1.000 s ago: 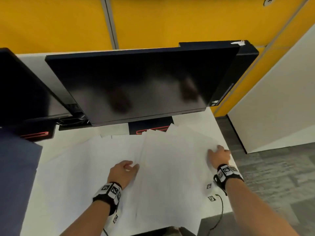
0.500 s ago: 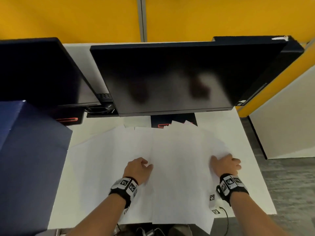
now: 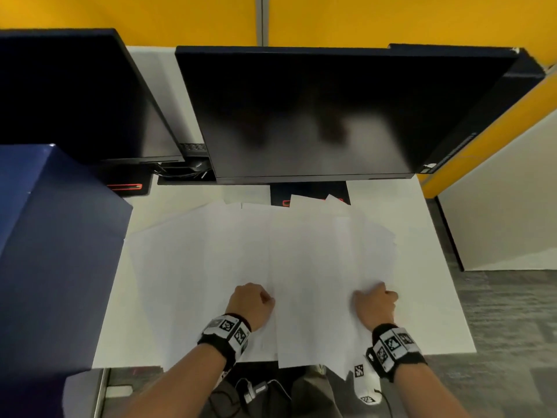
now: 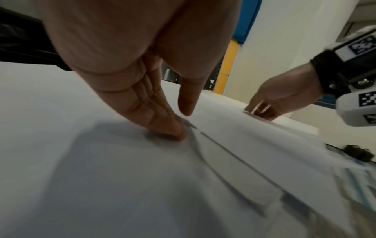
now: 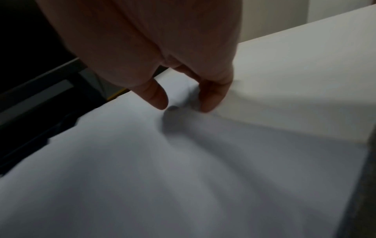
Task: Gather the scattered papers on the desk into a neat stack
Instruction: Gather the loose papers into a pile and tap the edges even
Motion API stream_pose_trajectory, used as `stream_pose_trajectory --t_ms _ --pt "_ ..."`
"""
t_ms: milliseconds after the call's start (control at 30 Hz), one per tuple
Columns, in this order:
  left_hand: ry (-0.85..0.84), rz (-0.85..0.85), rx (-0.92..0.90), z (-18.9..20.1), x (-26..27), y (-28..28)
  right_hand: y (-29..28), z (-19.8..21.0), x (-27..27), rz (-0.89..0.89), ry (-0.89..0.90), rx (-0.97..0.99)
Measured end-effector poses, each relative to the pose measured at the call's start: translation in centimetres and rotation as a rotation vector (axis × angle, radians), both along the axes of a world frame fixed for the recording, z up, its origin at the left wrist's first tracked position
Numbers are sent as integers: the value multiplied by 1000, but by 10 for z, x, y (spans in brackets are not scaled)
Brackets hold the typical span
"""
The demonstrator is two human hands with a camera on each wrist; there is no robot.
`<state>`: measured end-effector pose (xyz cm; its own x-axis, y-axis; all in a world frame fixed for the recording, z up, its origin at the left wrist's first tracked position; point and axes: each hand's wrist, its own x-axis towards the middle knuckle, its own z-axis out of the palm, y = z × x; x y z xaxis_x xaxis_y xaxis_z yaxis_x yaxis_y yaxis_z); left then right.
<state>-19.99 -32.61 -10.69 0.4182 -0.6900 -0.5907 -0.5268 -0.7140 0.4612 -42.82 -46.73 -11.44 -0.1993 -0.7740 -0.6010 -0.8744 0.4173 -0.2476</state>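
Your left hand (image 3: pixel 251 303) sat on the spread of white papers (image 3: pixel 271 251), left of the middle and close to the near edge of the white worktop (image 3: pixel 428 267). In the left wrist view your fingers (image 4: pixel 160 119) were held together and pointed down, their tips pressed onto a sheet right beside an overlapping paper edge, thumb held just off the surface. Nothing was curled around a sheet there; the hand pressed rather than gripped.

Your right hand (image 3: pixel 375 306) sat on the right side of the same spread, also near the front edge. The right wrist view showed your thumb (image 5: pixel 156 95) and fingertips (image 5: pixel 211 99) coming down close together on the paper, with a soft ripple in the sheet around them. The picture was dim and blurred, so I could not tell whether they had pinched the sheet or only touched it.

The papers lay fanned and overlapping across the middle of the worktop, far corners reaching the monitor's stand (image 3: pixel 310 193) and a few sheets hanging over the near edge between your wrists. They made a loose sprawl, edges out of line.

Behind them stood a dark monitor (image 3: pixel 316 116), with a second dark monitor (image 3: pixel 69 95) to its left. A blue box (image 3: pixel 57 251) stood at the left of the worktop. Yellow partition panels (image 3: pixel 150 13) ran across the back.
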Motion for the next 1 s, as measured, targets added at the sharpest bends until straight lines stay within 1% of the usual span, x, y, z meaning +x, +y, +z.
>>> stream_pose_trajectory --t_ms 67,100,167,233,267,300,367,433,500,533,567,600,633,667,700,733,767,800,833,933,1000 --pt "-29 -59 33 4 -6 0 9 -2 1 80 -66 25" --pt "-49 -44 43 4 -2 -4 6 1 -2 90 -67 14" --pt "-78 32 33 2 13 -19 -18 1 -12 33 -7 -57" --pt "-83 82 4 -1 25 -45 -54 -2 -16 -72 48 -109" --pt "-76 104 -12 -2 26 -61 -71 -3 -13 -105 41 -127" --pt "-62 138 -37 -4 25 -76 -86 -3 -7 -99 18 -143" --pt "-31 202 -64 -8 20 -101 -104 -3 12 -9 -52 -156" --pt "-47 169 -62 -11 14 -113 -109 -8 31 109 -150 -149" --pt "-102 118 -68 -10 13 -113 -101 -10 45 229 -297 -107" --pt "-121 119 -79 -10 16 -109 -94 -11 50 268 -362 -100" --pt "-127 137 -94 -10 20 -103 -87 -10 51 281 -384 -113" --pt "-120 171 -107 -10 25 -95 -83 -11 48 268 -363 -149" --pt "-113 204 -118 -10 31 -88 -80 -12 42 226 -274 -197" --pt "-106 226 -116 -10 35 -81 -79 -14 34 152 -139 -229" --pt "-101 237 -108 -10 38 -77 -75 -10 25 42 -13 -217" --pt "-91 237 -103 -11 39 -75 -72 -10 17 -54 70 -181" --pt "-79 233 -109 -11 37 -74 -69 -11 14 -113 93 -150" --pt "-64 229 -128 -11 34 -74 -67 -10 16 -128 69 -146" --pt "-54 227 -154 -12 30 -74 -66 -13 22 -107 10 -155" --pt "-36 238 -219 -12 23 -67 -61 -22 43 44 -197 -198" --pt "-17 279 -252 -13 33 -54 -57 -21 51 118 -268 -189"
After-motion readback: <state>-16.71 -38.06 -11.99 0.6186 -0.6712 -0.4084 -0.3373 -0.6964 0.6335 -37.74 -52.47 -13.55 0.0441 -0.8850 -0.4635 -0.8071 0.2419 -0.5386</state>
